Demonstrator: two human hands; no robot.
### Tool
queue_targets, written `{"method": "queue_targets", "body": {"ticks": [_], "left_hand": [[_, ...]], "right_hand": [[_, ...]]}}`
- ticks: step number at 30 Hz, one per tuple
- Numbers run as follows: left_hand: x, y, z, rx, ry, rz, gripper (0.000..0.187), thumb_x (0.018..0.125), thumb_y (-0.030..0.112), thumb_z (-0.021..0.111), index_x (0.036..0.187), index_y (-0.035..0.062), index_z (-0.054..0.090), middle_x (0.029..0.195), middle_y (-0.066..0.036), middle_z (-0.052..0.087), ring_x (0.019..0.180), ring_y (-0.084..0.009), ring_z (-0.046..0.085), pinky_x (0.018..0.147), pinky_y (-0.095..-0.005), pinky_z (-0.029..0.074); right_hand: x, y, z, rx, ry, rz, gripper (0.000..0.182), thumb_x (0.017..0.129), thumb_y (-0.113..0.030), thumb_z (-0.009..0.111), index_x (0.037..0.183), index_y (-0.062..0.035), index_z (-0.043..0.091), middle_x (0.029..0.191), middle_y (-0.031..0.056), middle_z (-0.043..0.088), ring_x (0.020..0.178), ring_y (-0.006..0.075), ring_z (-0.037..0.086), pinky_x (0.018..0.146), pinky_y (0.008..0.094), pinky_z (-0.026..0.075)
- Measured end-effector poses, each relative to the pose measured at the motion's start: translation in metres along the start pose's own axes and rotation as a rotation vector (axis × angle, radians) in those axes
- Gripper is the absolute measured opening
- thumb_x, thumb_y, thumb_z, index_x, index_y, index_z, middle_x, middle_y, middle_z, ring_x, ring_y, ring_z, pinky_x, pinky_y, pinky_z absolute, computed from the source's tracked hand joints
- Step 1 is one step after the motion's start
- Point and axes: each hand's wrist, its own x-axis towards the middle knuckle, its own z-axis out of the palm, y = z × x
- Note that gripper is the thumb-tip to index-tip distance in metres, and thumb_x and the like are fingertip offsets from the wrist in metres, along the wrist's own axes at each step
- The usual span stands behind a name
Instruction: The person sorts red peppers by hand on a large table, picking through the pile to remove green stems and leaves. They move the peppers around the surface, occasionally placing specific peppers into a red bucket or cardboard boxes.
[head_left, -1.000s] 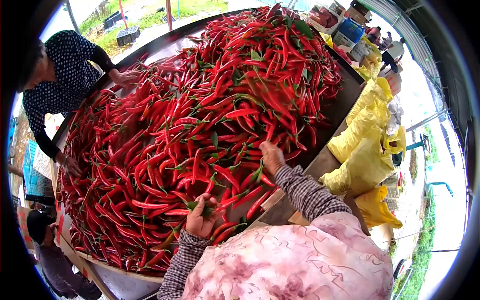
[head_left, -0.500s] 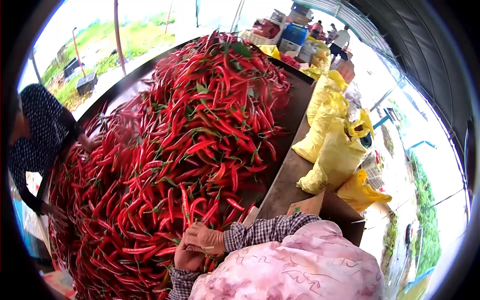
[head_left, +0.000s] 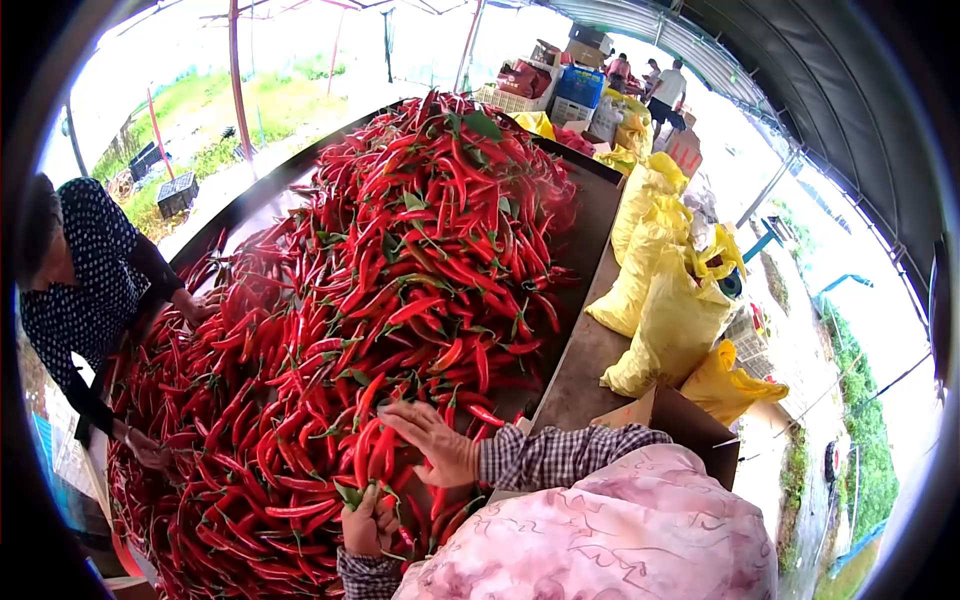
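Note:
A big heap of red chili peppers [head_left: 400, 260] with green stems covers a long dark table [head_left: 585, 340]. My right hand [head_left: 435, 445] lies flat on the near edge of the heap, fingers spread over several peppers. My left hand [head_left: 365, 525] is lower down, closed around a few red peppers [head_left: 375, 455] that stick up out of the fist. Both arms wear checked sleeves under a pink flowered apron [head_left: 600, 530].
A person in a dark dotted shirt [head_left: 85, 280] works on the heap from the far left side, both hands in the peppers. Full yellow sacks [head_left: 665, 300] and an open cardboard box [head_left: 680, 420] stand right of the table. Crates and people are far back.
My right hand has drawn back from farther up the heap to its near edge and now lies spread open. My left hand stays closed on peppers. The view has swung left.

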Motion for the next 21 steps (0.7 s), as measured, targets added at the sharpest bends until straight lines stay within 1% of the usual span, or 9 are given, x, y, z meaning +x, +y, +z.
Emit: {"method": "queue_targets", "body": {"ticks": [1, 5, 8, 9, 11, 12, 14, 17, 21], "left_hand": [[-0.011, 0.006, 0.016, 0.236, 0.122, 0.071, 0.013, 0.091, 0.017, 0.054, 0.084, 0.0065, 0.053, 0.057, 0.005, 0.040, 0.041, -0.0060, 0.035, 0.037, -0.0206, 0.025], [-0.025, 0.017, 0.030, 0.509, 0.070, 0.072, 0.016, 0.088, 0.009, 0.056, 0.073, 0.0084, 0.053, 0.052, 0.005, 0.040, 0.040, -0.0044, 0.035, 0.036, -0.0215, 0.025], [-0.030, 0.018, 0.033, 0.804, -0.017, 0.004, 0.021, 0.084, 0.006, 0.060, 0.065, 0.0053, 0.052, 0.054, 0.004, 0.045, 0.044, -0.0028, 0.036, 0.040, -0.0224, 0.027], [-0.029, 0.011, 0.031, 0.812, -0.013, -0.001, 0.021, 0.084, 0.006, 0.060, 0.065, 0.0053, 0.052, 0.054, 0.004, 0.045, 0.044, -0.0028, 0.036, 0.040, -0.0224, 0.027], [-0.026, 0.003, 0.028, 1.021, -0.135, 0.305, 0.019, 0.083, 0.005, 0.061, 0.067, 0.0038, 0.052, 0.053, 0.005, 0.044, 0.046, -0.0026, 0.035, 0.042, -0.0227, 0.026], [-0.027, 0.002, 0.031, 1.022, -0.132, 0.308, 0.019, 0.083, 0.005, 0.061, 0.067, 0.0038, 0.052, 0.053, 0.005, 0.044, 0.046, -0.0026, 0.035, 0.042, -0.0227, 0.026], [-0.034, 0.002, 0.038, 0.870, -0.027, 0.166, 0.016, 0.084, 0.004, 0.060, 0.070, 0.0039, 0.053, 0.053, 0.003, 0.046, 0.042, -0.0052, 0.037, 0.039, -0.0230, 0.028], [-0.041, 0.001, 0.050, 0.722, 0.063, 0.023, 0.013, 0.085, 0.004, 0.058, 0.073, 0.0040, 0.054, 0.053, 0.001, 0.048, 0.039, -0.0078, 0.040, 0.036, -0.0232, 0.029], [-0.045, 0.002, 0.060, 0.470, 0.120, -0.166, 0.014, 0.088, 0.009, 0.055, 0.075, 0.0067, 0.051, 0.055, 0.002, 0.043, 0.039, -0.0067, 0.034, 0.036, -0.0226, 0.026]], "right_hand": [[0.002, 0.000, -0.006, -0.126, -0.053, 0.086, 0.091, 0.064, -0.013, 0.072, 0.142, -0.0137, 0.023, 0.145, 0.0135, 0.023, 0.137, 0.0339, 0.015, 0.107, 0.0591, 0.011], [0.010, -0.011, -0.003, -0.390, -0.349, -0.025, 0.091, 0.059, -0.022, 0.077, 0.138, -0.0154, 0.032, 0.142, 0.0116, 0.030, 0.138, 0.0343, 0.013, 0.104, 0.0666, 0.004], [0.012, -0.014, 0.002, -0.457, -0.446, -0.009, 0.075, 0.055, -0.030, 0.079, 0.121, -0.0114, 0.050, 0.132, 0.0097, 0.043, 0.137, 0.0351, 0.016, 0.102, 0.0700, 0.002], [0.011, -0.019, -0.003, -0.444, -0.416, -0.099, 0.066, 0.057, -0.030, 0.078, 0.113, -0.0078, 0.051, 0.114, 0.0116, 0.053, 0.127, 0.0317, 0.036, 0.103, 0.0689, -0.002], [0.012, -0.005, 0.014, -0.298, -0.686, -0.134, 0.061, 0.060, -0.025, 0.077, 0.111, -0.0064, 0.049, 0.098, 0.0118, 0.059, 0.106, 0.0305, 0.055, 0.103, 0.0592, 0.024], [0.005, 0.003, 0.017, -0.298, -0.686, -0.138, 0.061, 0.060, -0.025, 0.077, 0.111, -0.0064, 0.049, 0.098, 0.0118, 0.059, 0.106, 0.0305, 0.055, 0.103, 0.0592, 0.024], [-0.006, 0.015, 0.020, -0.026, -0.610, -0.038, 0.055, 0.063, -0.019, 0.074, 0.109, -0.0054, 0.047, 0.084, 0.0124, 0.061, 0.084, 0.0317, 0.061, 0.084, 0.0460, 0.045], [-0.009, 0.012, 0.004, -0.116, -0.563, -0.091, 0.049, 0.065, -0.015, 0.073, 0.105, -0.0046, 0.047, 0.084, 0.0155, 0.060, 0.083, 0.0344, 0.061, 0.067, 0.0418, 0.049], [-0.008, 0.019, -0.008, -0.159, -0.588, -0.053, 0.043, 0.066, -0.013, 0.071, 0.101, -0.0035, 0.048, 0.082, 0.0154, 0.061, 0.083, 0.0347, 0.061, 0.068, 0.0421, 0.049]]}}
